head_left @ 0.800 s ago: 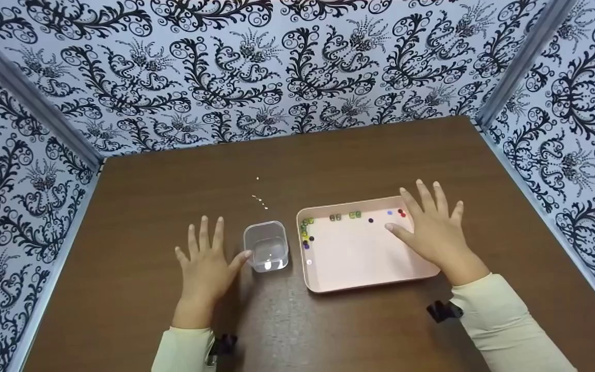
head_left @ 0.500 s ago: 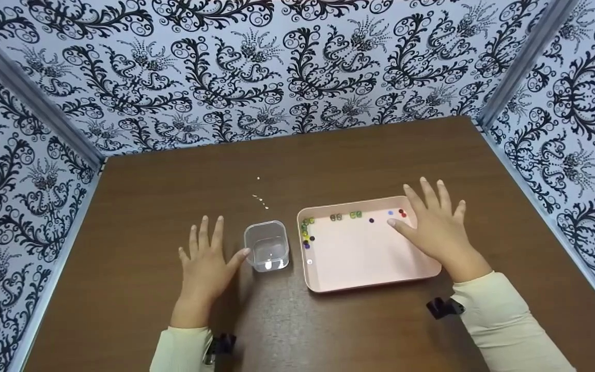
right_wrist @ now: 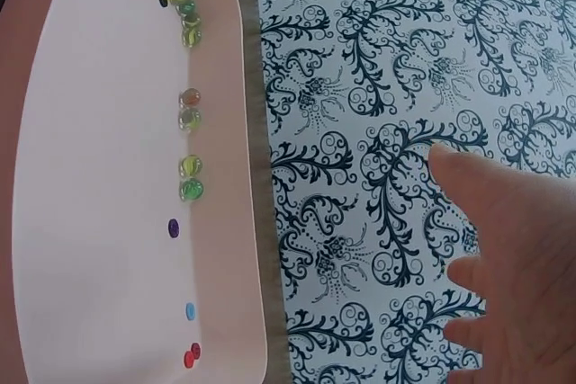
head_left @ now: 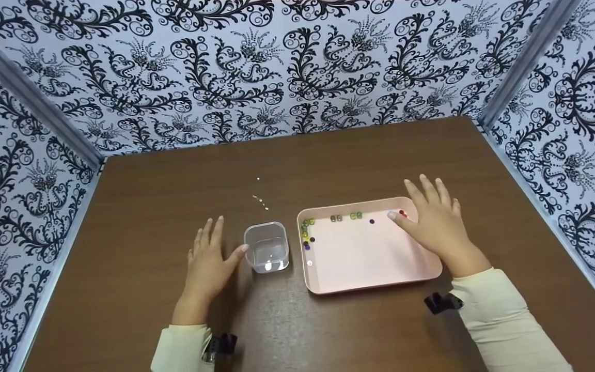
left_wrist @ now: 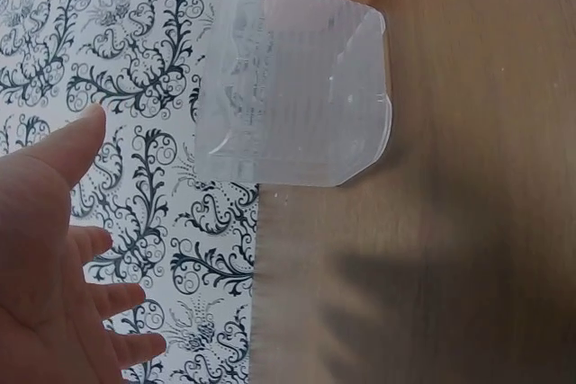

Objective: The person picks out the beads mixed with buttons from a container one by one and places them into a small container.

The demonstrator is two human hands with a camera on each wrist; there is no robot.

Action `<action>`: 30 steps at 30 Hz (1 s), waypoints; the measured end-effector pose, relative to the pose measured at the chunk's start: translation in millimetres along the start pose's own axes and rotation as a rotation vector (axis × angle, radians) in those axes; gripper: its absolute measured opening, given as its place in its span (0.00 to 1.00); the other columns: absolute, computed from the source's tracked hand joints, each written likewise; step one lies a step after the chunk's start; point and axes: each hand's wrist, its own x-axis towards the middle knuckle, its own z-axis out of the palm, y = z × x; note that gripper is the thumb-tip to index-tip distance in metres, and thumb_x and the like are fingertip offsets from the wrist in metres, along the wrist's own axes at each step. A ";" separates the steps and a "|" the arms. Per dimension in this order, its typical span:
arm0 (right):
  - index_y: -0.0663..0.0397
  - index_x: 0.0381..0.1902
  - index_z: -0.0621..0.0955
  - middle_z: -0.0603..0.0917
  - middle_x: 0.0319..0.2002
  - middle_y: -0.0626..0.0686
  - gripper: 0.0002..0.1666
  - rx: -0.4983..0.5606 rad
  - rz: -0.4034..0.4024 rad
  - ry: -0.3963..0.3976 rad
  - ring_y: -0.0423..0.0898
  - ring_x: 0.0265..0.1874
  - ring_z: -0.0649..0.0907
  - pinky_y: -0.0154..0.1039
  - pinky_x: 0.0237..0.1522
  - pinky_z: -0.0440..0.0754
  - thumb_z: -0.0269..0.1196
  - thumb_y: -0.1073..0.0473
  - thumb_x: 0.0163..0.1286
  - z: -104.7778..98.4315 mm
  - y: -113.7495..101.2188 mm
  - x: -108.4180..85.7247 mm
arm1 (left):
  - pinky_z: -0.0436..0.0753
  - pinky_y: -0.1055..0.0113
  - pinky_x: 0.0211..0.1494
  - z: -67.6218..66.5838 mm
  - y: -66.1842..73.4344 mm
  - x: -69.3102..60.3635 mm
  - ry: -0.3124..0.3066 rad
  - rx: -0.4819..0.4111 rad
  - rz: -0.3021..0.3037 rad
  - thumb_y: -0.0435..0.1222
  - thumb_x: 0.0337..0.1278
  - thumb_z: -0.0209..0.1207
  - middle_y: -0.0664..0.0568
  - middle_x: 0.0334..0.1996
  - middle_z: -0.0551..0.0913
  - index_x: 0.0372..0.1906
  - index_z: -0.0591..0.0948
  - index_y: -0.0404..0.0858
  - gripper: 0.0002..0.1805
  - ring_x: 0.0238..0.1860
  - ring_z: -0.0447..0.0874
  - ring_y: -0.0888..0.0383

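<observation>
Pink tray [head_left: 364, 253] lies partly hidden by the right grip [head_left: 437, 227], released like left grip [head_left: 208, 268].

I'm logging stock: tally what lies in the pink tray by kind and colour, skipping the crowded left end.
Marbles: 4
Red buttons: 2
Light blue button: 1
Dark purple button: 1
Total: 8

A booth-like setting is being shown: a brown wood-grain tabletop [head_left: 354, 165] is being walled on three sides by white panels [head_left: 225, 67] with black scrollwork, the corners being marked by grey posts [head_left: 523, 62]. The kind of building around it is not being revealed.
</observation>
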 end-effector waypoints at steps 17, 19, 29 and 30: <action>0.57 0.73 0.60 0.57 0.73 0.65 0.45 0.245 -0.002 0.087 0.68 0.71 0.55 0.71 0.65 0.54 0.63 0.45 0.65 0.8 3.5 12.7 | 0.57 0.44 0.72 8.9 -8.5 9.9 0.021 -0.335 0.044 0.39 0.55 0.67 0.35 0.71 0.59 0.73 0.59 0.35 0.43 0.72 0.55 0.39; 0.58 0.73 0.61 0.57 0.73 0.65 0.45 0.279 0.007 0.091 0.68 0.70 0.56 0.70 0.65 0.54 0.63 0.47 0.65 2.1 4.6 15.0 | 0.57 0.44 0.72 10.0 -9.5 11.3 0.014 -0.358 0.038 0.39 0.56 0.66 0.35 0.71 0.60 0.73 0.60 0.35 0.42 0.72 0.56 0.39; 0.53 0.75 0.58 0.57 0.73 0.63 0.47 0.427 0.075 0.076 0.65 0.71 0.57 0.66 0.67 0.55 0.63 0.41 0.65 8.2 7.0 25.3 | 0.61 0.42 0.69 15.6 -13.5 16.9 -0.003 -0.443 0.002 0.37 0.57 0.64 0.33 0.69 0.62 0.71 0.63 0.34 0.38 0.67 0.63 0.36; 0.53 0.75 0.58 0.57 0.74 0.63 0.48 0.444 0.085 0.070 0.65 0.71 0.57 0.66 0.68 0.55 0.63 0.41 0.65 9.2 7.1 25.9 | 0.62 0.42 0.69 16.1 -13.2 17.0 -0.001 -0.451 0.001 0.37 0.57 0.64 0.33 0.69 0.63 0.71 0.64 0.34 0.37 0.67 0.63 0.35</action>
